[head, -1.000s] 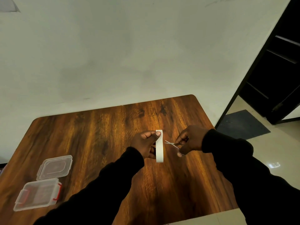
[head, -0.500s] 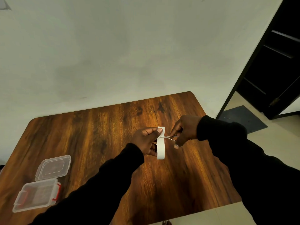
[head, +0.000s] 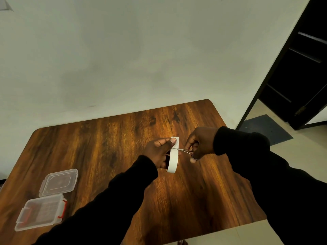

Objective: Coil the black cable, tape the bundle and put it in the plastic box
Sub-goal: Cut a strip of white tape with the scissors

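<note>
My left hand holds a roll of white tape upright above the wooden table, pinching a short free end of tape at the top between thumb and fingers. My right hand grips small metal scissors; their blades reach across the tape strip just below my left thumb. The clear plastic box with red latches stands open at the table's near left, its clear lid lying just behind it. No black cable shows in this view.
A white wall rises behind the table. To the right a dark doorway opens, with a dark mat on the pale floor. The table's right and near edges drop off to floor tiles.
My right hand has brought the scissors leftward from beside the tape until the blades lie across the strip. The left hand keeps the roll nearly still.
</note>
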